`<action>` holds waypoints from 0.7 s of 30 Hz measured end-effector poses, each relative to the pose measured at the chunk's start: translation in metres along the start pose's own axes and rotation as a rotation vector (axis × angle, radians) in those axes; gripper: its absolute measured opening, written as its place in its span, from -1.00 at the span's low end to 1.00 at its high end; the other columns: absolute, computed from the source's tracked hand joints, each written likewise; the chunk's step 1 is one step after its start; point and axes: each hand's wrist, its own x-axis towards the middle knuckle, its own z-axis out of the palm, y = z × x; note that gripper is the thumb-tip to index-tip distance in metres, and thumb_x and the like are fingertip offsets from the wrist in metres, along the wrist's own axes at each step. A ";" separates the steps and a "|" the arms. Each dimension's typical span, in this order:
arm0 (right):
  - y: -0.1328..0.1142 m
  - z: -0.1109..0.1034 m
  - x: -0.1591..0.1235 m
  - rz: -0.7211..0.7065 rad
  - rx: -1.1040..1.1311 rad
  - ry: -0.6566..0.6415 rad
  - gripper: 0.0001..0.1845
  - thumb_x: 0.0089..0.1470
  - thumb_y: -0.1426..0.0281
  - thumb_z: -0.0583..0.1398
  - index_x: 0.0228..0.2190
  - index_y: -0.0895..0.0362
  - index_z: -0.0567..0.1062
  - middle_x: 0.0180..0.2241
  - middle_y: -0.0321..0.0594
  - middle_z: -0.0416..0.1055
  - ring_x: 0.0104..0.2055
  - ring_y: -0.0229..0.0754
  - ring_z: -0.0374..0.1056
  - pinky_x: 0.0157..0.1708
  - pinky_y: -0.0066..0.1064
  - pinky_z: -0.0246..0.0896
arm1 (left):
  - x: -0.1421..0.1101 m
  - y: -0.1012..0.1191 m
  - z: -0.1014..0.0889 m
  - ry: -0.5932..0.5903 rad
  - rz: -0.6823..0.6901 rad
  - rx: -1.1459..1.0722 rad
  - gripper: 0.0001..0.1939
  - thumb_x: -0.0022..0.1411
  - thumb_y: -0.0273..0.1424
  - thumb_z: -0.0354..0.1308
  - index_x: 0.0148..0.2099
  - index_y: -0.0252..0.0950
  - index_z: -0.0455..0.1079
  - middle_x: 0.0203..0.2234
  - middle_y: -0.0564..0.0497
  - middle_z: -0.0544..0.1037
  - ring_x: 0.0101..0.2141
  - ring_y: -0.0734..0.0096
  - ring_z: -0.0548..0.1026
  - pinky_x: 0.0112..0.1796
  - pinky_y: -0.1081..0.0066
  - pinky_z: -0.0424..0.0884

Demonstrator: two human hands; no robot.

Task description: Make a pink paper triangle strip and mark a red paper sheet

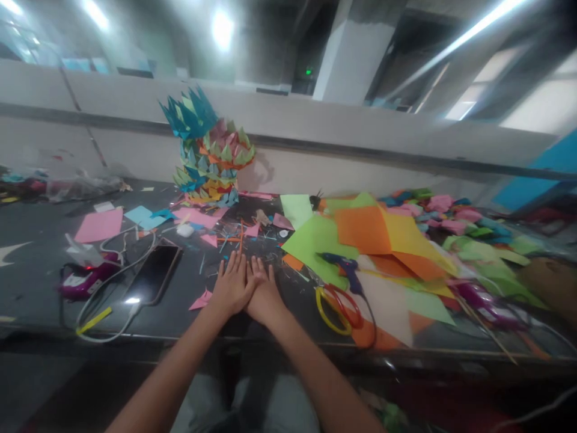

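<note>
My left hand [234,282] and my right hand [265,293] lie palm down side by side on the dark table [180,319], thumbs overlapping. Both have their fingers stretched forward and hold nothing. Paper scraps and thin strips are scattered just past the fingertips, among them an orange strip [242,237]. A folded pink paper piece [202,299] rests left of my left wrist. To the right of my right hand are a yellow ring [325,313], a red ring [349,300] and a dark blue glue gun [345,264] on coloured paper sheets [363,228].
A tall stack of folded-paper flowers [207,156] stands at the back by the wall. On the left are a phone [155,273] with a white cable and a purple power strip [88,279]. Another purple power strip [489,305] and a paper pile [442,210] are right.
</note>
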 end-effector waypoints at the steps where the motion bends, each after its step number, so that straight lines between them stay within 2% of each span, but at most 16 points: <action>1: -0.002 0.001 -0.008 0.013 0.005 0.007 -0.28 0.12 0.23 -0.06 0.22 0.29 -0.10 0.27 0.03 -0.27 0.30 0.05 -0.40 0.21 0.00 -0.48 | -0.008 0.003 0.000 0.019 0.013 0.009 -0.39 0.29 -0.18 -0.26 0.24 -0.51 0.03 0.22 -0.22 0.06 0.24 0.13 -0.08 0.16 0.05 -0.06; 7: -0.016 0.011 -0.062 0.110 0.000 -0.014 -0.36 0.15 0.35 -0.11 0.23 0.26 -0.12 0.27 -0.02 -0.24 0.30 0.00 -0.32 0.22 -0.05 -0.32 | -0.065 0.025 0.003 0.060 0.065 -0.028 -0.42 0.30 -0.17 -0.24 0.23 -0.42 0.07 0.22 -0.21 0.05 0.21 0.12 0.03 0.12 0.05 0.06; 11: -0.021 0.013 -0.079 0.103 -0.012 -0.043 -0.36 0.14 0.37 -0.09 0.22 0.28 -0.08 0.26 0.01 -0.19 0.29 0.05 -0.32 0.21 0.00 -0.31 | -0.082 0.030 0.001 0.047 0.079 -0.047 -0.39 0.28 -0.13 -0.20 0.23 -0.43 0.07 0.18 -0.20 0.16 0.17 0.11 0.13 0.14 0.00 -0.01; 16: -0.017 0.001 -0.056 0.093 0.009 -0.024 -0.33 0.13 0.34 -0.09 0.22 0.33 -0.09 0.26 0.01 -0.24 0.30 0.00 -0.32 0.22 -0.05 -0.37 | -0.058 0.022 -0.003 0.027 0.014 -0.050 -0.43 0.29 -0.15 -0.23 0.22 -0.36 0.09 0.18 -0.15 0.18 0.16 0.12 0.15 0.15 -0.06 -0.09; 19: -0.011 -0.005 -0.032 0.064 0.013 -0.045 -0.32 0.13 0.31 -0.09 0.21 0.39 -0.07 0.26 0.05 -0.26 0.30 -0.01 -0.36 0.22 -0.07 -0.45 | -0.033 0.014 -0.004 0.012 -0.016 -0.024 -0.43 0.28 -0.13 -0.25 0.20 -0.33 0.16 0.18 -0.16 0.17 0.21 0.10 0.04 0.15 -0.07 -0.13; 21: -0.007 -0.008 -0.016 0.049 0.022 -0.078 -0.32 0.13 0.31 -0.09 0.21 0.39 -0.07 0.26 0.06 -0.26 0.30 -0.01 -0.37 0.22 -0.07 -0.50 | -0.015 0.008 -0.006 -0.045 -0.053 -0.035 -0.39 0.28 -0.08 -0.29 0.19 -0.35 0.17 0.19 -0.20 0.14 0.23 0.07 -0.03 0.15 -0.08 -0.16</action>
